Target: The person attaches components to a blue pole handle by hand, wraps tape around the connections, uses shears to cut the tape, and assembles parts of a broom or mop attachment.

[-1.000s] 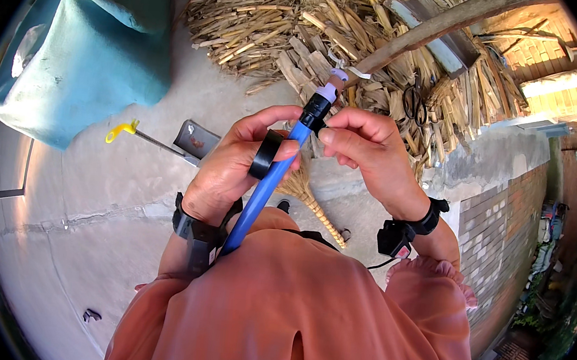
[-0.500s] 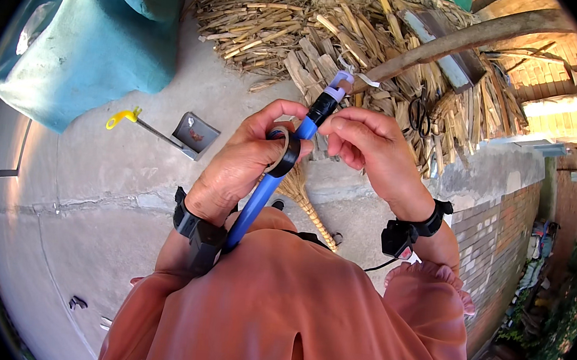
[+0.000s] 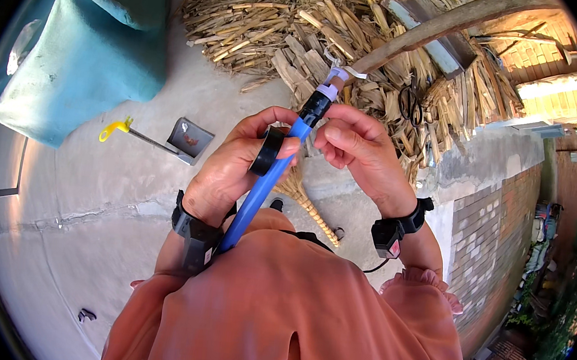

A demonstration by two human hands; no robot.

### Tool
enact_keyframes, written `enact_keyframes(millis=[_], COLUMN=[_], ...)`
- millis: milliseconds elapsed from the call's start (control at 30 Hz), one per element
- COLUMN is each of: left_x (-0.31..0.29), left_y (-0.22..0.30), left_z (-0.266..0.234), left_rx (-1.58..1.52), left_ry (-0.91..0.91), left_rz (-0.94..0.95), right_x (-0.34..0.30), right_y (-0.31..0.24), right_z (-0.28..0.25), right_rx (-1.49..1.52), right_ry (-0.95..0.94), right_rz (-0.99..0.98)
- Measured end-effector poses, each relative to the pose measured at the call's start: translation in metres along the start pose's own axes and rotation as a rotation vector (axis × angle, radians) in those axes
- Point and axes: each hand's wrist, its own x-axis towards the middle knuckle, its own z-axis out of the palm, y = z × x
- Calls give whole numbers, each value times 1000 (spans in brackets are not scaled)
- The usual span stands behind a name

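My left hand [image 3: 239,155] is closed around a blue pole [image 3: 253,204] and also grips a roll of black tape [image 3: 266,152] against it. The pole slants up and away from my body. Near its far end is a wrapped band of black tape [image 3: 314,109], and past that a pale purple plastic fitting [image 3: 329,87] meets a brown wooden stick. My right hand [image 3: 363,149] is beside the band, fingers curled and thumb pressed to the index finger, with the fingertips at the band's edge. Whatever they pinch, if anything, is hidden.
Dry stalks [image 3: 247,25] lie heaped ahead, with black scissors [image 3: 410,107] on them and a curved wooden handle [image 3: 452,33] across them. A grey dustpan [image 3: 191,140] with a yellow-ended handle lies at left, near a teal cover [image 3: 115,48]. A straw broom [image 3: 307,202] lies below the pole.
The tape roll in my left hand has turned, from showing its ring opening to showing mostly its black outer side. Both hands stay at the pole, and the whole view has shifted slightly.
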Motion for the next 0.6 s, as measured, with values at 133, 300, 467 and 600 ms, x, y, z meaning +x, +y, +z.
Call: enact_keyframes(millis=[133,300,467,600], left_x=[0,5,3,-3], left_y=[-1,-6,-5,0], left_z=[7,10,0,-3], left_rx=[175,424,327,406], left_ry=[63,112,96,73], left_rz=[50,127,125,2], right_x=[9,29,37,29], right_y=[7,17,17,13], right_z=[5,9,3,-3], right_rx=[-53,-59,94,63], right_ry=[52,119,-54,-49], right_rz=[-68,23,98,90])
